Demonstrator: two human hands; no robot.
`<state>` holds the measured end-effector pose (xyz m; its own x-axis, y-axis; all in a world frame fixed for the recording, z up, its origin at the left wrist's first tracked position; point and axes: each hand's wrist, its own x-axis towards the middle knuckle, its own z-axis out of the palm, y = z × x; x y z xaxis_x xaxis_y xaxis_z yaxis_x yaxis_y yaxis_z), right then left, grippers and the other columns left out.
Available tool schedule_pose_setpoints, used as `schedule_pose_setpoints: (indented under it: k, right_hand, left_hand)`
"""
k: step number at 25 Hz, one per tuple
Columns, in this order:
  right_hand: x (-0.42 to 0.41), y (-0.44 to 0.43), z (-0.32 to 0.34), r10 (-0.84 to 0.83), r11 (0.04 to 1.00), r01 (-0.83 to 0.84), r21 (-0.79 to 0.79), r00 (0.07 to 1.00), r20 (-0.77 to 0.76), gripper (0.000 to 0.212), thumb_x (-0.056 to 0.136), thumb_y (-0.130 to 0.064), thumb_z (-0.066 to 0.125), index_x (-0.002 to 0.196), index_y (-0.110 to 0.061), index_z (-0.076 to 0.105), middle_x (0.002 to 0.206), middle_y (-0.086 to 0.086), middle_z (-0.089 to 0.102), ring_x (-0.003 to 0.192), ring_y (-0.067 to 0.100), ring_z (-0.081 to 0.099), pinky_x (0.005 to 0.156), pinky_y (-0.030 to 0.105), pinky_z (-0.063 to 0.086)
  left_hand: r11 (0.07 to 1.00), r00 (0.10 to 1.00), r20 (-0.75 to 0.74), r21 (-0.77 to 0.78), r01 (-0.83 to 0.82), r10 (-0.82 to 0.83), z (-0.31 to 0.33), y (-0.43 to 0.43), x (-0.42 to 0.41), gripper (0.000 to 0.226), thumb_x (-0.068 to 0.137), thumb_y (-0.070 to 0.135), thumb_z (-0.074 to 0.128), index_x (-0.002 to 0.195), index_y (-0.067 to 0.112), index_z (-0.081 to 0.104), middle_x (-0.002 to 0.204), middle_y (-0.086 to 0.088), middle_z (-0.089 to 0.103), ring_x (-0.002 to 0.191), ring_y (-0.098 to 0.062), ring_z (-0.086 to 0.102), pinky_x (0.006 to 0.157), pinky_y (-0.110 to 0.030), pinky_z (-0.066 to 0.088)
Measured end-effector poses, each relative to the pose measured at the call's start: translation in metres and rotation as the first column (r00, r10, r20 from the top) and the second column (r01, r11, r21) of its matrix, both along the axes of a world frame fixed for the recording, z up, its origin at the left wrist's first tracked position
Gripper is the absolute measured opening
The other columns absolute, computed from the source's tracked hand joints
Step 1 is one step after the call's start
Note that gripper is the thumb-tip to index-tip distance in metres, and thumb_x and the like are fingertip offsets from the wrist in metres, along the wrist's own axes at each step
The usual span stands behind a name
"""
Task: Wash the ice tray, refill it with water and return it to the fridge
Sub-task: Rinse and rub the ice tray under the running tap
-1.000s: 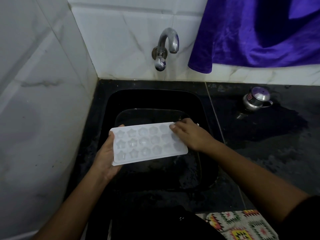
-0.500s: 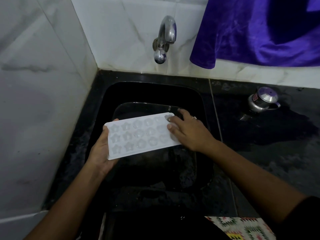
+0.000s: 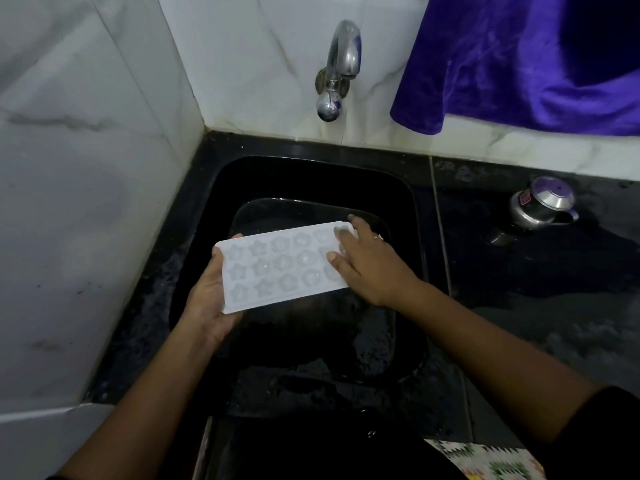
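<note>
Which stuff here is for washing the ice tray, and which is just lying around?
For the job: ice tray, left hand, right hand, tap, sink.
Just lying about: purple cloth, small steel pot, patterned cloth.

A dark, plain sleeve [image 3: 609, 427] covers only the upper part of the person's right arm, both forearms [image 3: 145, 393] are bare down to the wrists, and a small pale ring [image 3: 379, 237] sits on one finger of the right hand [image 3: 370, 268].
</note>
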<state>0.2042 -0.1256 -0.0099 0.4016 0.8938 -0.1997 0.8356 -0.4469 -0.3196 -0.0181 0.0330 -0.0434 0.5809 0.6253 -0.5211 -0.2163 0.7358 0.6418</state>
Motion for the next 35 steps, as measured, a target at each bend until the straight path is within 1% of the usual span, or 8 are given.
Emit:
schedule_pose_setpoints:
  k: [4, 8, 11, 15, 25, 30, 32, 35]
  right_hand:
    - [0.01, -0.004, 0.007, -0.074, 0.997, 0.074, 0.01, 0.996, 0.045, 0.042, 0.108, -0.054, 0.032, 0.137, -0.03, 0.049, 0.169, 0.016, 0.018, 0.142, 0.044, 0.04, 0.116, 0.058, 0.033]
    - [0.007, -0.009, 0.007, 0.005, 1.0, -0.006, 0.011, 0.999, 0.053, 0.05, 0.108, -0.055, 0.03, 0.15, -0.03, 0.041, 0.17, 0.014, 0.016, 0.145, 0.042, 0.038, 0.118, 0.057, 0.032]
    - [0.013, -0.007, 0.014, -0.072, 0.997, 0.071, 0.01, 0.996, 0.057, 0.043, 0.108, -0.053, 0.032, 0.139, -0.029, 0.05, 0.169, 0.016, 0.018, 0.144, 0.044, 0.039, 0.116, 0.057, 0.033]
    - [0.011, -0.01, 0.01, 0.01, 1.0, -0.01, 0.008, 0.998, 0.057, 0.048, 0.108, -0.053, 0.03, 0.149, -0.03, 0.042, 0.169, 0.015, 0.018, 0.144, 0.042, 0.039, 0.117, 0.057, 0.033]
    - [0.015, -0.007, 0.013, -0.085, 0.996, 0.084, 0.014, 0.996, 0.039, 0.043, 0.109, -0.052, 0.03, 0.139, -0.03, 0.051, 0.169, 0.016, 0.021, 0.143, 0.041, 0.041, 0.116, 0.056, 0.033]
    - [0.015, -0.007, 0.011, -0.025, 1.0, 0.024, 0.017, 0.998, 0.057, 0.045, 0.109, -0.053, 0.027, 0.145, -0.032, 0.046, 0.168, 0.013, 0.023, 0.144, 0.039, 0.04, 0.116, 0.056, 0.032]
    - [0.017, -0.003, 0.015, -0.081, 0.997, 0.08, 0.018, 0.995, 0.062, 0.043, 0.109, -0.052, 0.029, 0.136, -0.028, 0.052, 0.167, 0.015, 0.024, 0.142, 0.04, 0.041, 0.115, 0.055, 0.033]
    - [0.013, -0.001, 0.013, -0.018, 1.0, 0.017, 0.015, 1.0, 0.016, 0.049, 0.109, -0.053, 0.031, 0.145, -0.025, 0.046, 0.168, 0.014, 0.021, 0.143, 0.04, 0.041, 0.116, 0.056, 0.035]
  left_hand:
    - [1.0, 1.0, -0.013, -0.016, 0.013, -0.013, -0.003, -0.007, 0.004, 0.044, 0.105, 0.051, 0.048, 0.133, 0.024, 0.067, 0.127, -0.007, 0.076, 0.106, -0.026, 0.077, 0.071, -0.041, 0.065]
    - [1.0, 1.0, -0.004, -0.008, -0.002, 0.002, -0.002, -0.007, 0.006, 0.039, 0.101, 0.052, 0.054, 0.122, 0.026, 0.074, 0.127, -0.007, 0.075, 0.107, -0.027, 0.077, 0.072, -0.043, 0.064]
    - [1.0, 1.0, 0.004, 0.002, 0.029, -0.029, -0.003, -0.009, 0.007, 0.044, 0.101, 0.053, 0.053, 0.13, 0.025, 0.068, 0.131, -0.008, 0.073, 0.111, -0.028, 0.075, 0.075, -0.044, 0.064]
    - [1.0, 1.0, 0.003, 0.003, 0.007, -0.007, 0.0, -0.008, 0.009, 0.042, 0.099, 0.052, 0.055, 0.127, 0.025, 0.07, 0.129, -0.008, 0.074, 0.111, -0.028, 0.075, 0.073, -0.044, 0.065]
    - [1.0, 0.999, -0.036, 0.007, 0.02, -0.02, -0.009, -0.007, 0.012, 0.052, 0.107, 0.054, 0.043, 0.146, 0.023, 0.059, 0.137, -0.008, 0.07, 0.118, -0.029, 0.072, 0.078, -0.045, 0.065]
    - [1.0, 1.0, -0.023, -0.002, 0.0, 0.0, -0.008, -0.002, 0.013, 0.044, 0.106, 0.053, 0.046, 0.131, 0.025, 0.07, 0.131, -0.007, 0.073, 0.111, -0.028, 0.075, 0.073, -0.043, 0.065]
    - [1.0, 1.0, -0.016, 0.003, 0.023, -0.022, -0.008, -0.003, 0.015, 0.046, 0.106, 0.053, 0.047, 0.136, 0.024, 0.067, 0.132, -0.008, 0.073, 0.112, -0.029, 0.075, 0.073, -0.043, 0.064]
    - [1.0, 1.0, -0.006, 0.01, 0.008, -0.008, -0.007, 0.001, 0.017, 0.047, 0.106, 0.052, 0.048, 0.139, 0.024, 0.065, 0.132, -0.009, 0.073, 0.111, -0.029, 0.075, 0.072, -0.043, 0.064]
